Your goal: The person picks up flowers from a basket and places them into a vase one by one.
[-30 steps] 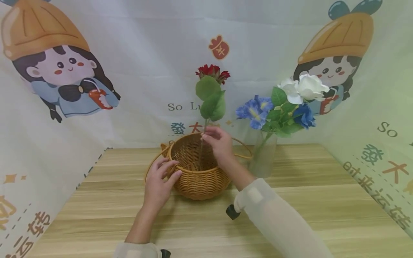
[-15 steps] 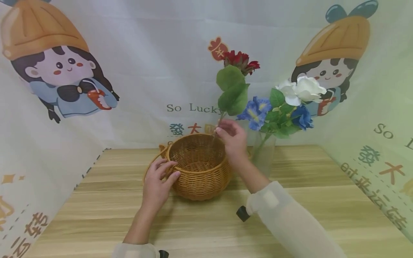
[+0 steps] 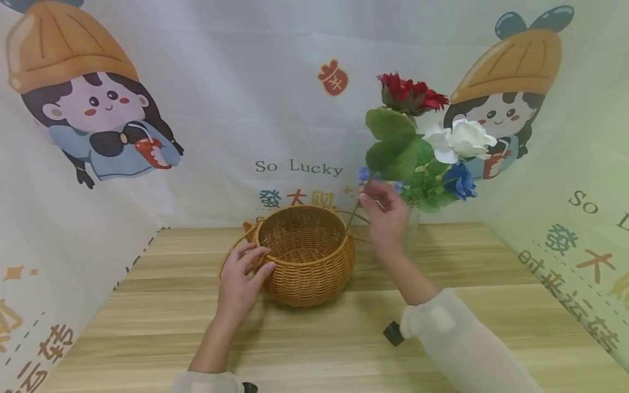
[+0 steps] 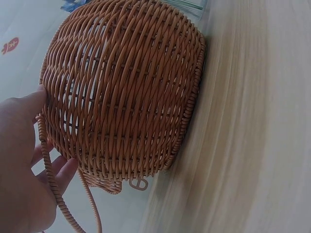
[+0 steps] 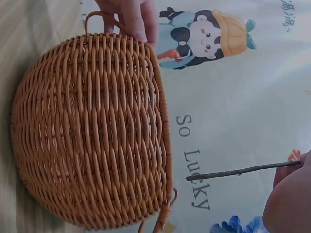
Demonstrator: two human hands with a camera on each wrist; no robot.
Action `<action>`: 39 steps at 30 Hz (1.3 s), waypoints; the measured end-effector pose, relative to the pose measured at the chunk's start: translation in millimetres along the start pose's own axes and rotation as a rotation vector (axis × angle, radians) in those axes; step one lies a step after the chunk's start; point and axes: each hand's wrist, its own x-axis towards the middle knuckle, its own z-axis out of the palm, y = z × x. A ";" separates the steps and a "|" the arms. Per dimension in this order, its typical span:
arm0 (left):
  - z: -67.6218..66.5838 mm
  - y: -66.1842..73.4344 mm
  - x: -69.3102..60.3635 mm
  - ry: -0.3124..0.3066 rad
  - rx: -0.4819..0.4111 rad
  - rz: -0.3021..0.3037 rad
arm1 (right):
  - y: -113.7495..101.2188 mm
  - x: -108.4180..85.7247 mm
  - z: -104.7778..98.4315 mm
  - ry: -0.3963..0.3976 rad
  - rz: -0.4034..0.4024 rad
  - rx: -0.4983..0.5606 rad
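A brown wicker basket [image 3: 309,284] stands on the table with its mouth upward. My left hand [image 3: 241,284] grips its left rim, fingers and thumb bent about the edge; the left wrist view shows this hand [image 4: 24,160] beside the basket's looped handle [image 4: 51,174]. My right hand [image 3: 388,218] pinches the stem of a red artificial flower [image 3: 413,95] with large green leaves [image 3: 393,155]. In the right wrist view the bare lower end of the stem [image 5: 233,172] points toward the basket rim, apart from it. The bloom is above the right hand.
Right of the basket, a clear vase [image 3: 414,232] holds white [image 3: 464,139] and blue flowers [image 3: 461,180], partly hidden by my right hand and the red flower's leaves. A printed cloth [image 3: 221,109] hangs behind the wooden table [image 3: 162,305].
My right hand has drawn the red flower's stem out of the basket and moved it right, toward the vase. The left hand and the basket have stayed in place.
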 end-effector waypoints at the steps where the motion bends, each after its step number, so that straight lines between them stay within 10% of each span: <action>1: 0.2 -0.2 0.0 0.001 -0.002 0.002 | -1.0 0.0 -3.7 0.001 -0.008 0.011; 22: 0.1 -1.5 0.0 -0.003 -0.004 -0.005 | -23.5 40.5 -57.4 0.240 -0.226 -0.070; 39: 0.4 -1.1 -1.2 0.016 0.002 0.012 | -23.1 63.4 -64.6 0.368 -0.130 -0.115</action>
